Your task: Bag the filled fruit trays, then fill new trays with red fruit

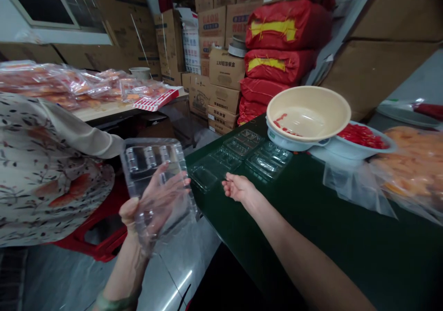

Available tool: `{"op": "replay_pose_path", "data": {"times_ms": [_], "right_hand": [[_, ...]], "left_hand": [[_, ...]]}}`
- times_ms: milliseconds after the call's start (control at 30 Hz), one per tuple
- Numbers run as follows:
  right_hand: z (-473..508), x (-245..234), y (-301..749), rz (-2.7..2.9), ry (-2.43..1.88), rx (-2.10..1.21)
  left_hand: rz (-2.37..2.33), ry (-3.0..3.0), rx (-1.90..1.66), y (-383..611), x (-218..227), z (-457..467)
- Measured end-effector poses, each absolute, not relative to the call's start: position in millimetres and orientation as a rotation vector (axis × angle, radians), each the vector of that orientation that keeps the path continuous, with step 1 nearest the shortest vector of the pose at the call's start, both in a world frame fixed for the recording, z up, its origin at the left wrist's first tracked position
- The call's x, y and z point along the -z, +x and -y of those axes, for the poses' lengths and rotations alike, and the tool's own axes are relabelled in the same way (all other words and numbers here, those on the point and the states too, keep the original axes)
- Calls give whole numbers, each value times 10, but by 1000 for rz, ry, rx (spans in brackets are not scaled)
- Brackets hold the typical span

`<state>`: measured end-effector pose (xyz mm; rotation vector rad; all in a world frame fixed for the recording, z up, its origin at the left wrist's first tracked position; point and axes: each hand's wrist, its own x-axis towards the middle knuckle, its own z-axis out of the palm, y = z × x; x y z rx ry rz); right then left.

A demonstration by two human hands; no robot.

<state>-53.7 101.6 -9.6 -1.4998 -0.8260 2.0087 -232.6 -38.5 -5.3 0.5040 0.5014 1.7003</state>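
My left hand point(159, 200) grips a clear plastic tray point(155, 154) with moulded compartments, or a stack of them, held up off the table's left edge. The thumb is at its near side and the fingers show through the plastic. My right hand point(238, 188) is over the green table with its fingers curled together, beside the corner of a clear tray point(204, 177). Whether it pinches that edge cannot be made out. Further clear trays point(244, 141) lie behind, and another clear tray point(270, 161) is to their right.
A cream basin point(308, 112) with red bits rests on a pale basin; a bowl of red pieces point(363, 138) and a bag of orange food point(415, 163) are at right. A person in a patterned garment point(51, 177) sits left by packed bags point(86, 85). Boxes point(224, 66) stand behind.
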Motion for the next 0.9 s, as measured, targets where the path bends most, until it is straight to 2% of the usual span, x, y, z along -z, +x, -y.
{"op": "replay_pose_path", "data": {"times_ms": [100,267,533,767,900], "right_hand": [[-572,-123,-332,987,-1336,-1862],[14,-425,43,1668,-817,-1854],[-10,-393,480,1650,-887,-1869],[269,-606,477,1729,-915,-1381],[190,-382,657,1404,-959,-1586]], "left_hand": [[-545,677,-1625,-1958,55,329],[-399,626,-1430,-1143,155,210],[-331,614,-1294,-630,216,254],[-554,752,-1375,-840,77,296],[-586,796,-1472,-1392,45,262]]}}
